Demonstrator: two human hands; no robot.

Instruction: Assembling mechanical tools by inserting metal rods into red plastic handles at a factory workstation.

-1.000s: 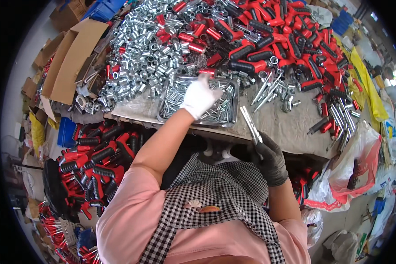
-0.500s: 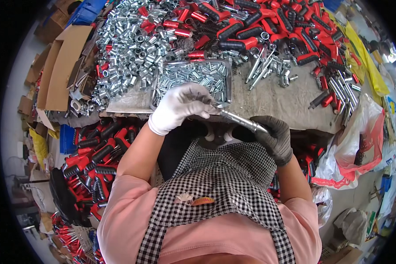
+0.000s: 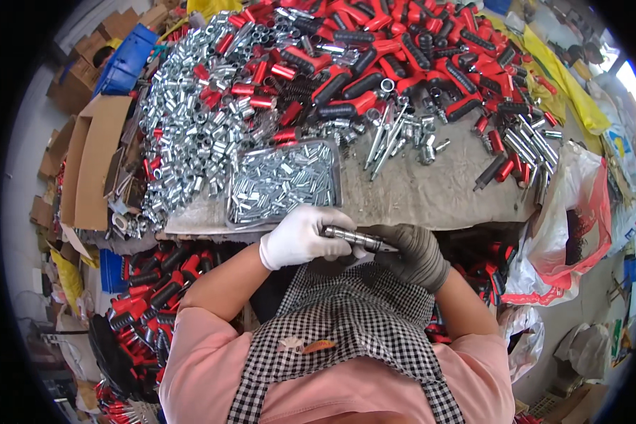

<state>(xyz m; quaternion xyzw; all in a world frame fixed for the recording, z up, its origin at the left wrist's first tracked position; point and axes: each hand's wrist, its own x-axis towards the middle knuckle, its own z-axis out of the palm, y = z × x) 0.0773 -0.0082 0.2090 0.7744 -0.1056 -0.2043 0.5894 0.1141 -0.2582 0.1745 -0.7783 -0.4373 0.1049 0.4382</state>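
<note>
My left hand (image 3: 305,239), in a white glove, is closed around one end of a silver metal tube (image 3: 364,241). The other end sits in my right hand (image 3: 415,256), which wears a dark grey glove and is closed on it too. I hold the tube between both hands, slanting slightly, just in front of the table's near edge. Small details of its ends are covered by the gloves. Right behind my left hand, a shallow tray (image 3: 338,166) is filled with small silver pins (image 3: 283,180).
Silver sleeves (image 3: 191,148) are heaped at the table's left, red-and-black tool handles (image 3: 403,53) at the back. Metal rods (image 3: 386,141) lie on the cloth (image 3: 445,191). A cardboard box (image 3: 95,162) is at left, plastic bags (image 3: 555,219) at right. More handles (image 3: 152,297) are piled below the table.
My left hand has come from the tray's edge toward me and now grips the tube's end. My right hand has lowered slightly and moved left. The view has tilted, showing more of the table.
</note>
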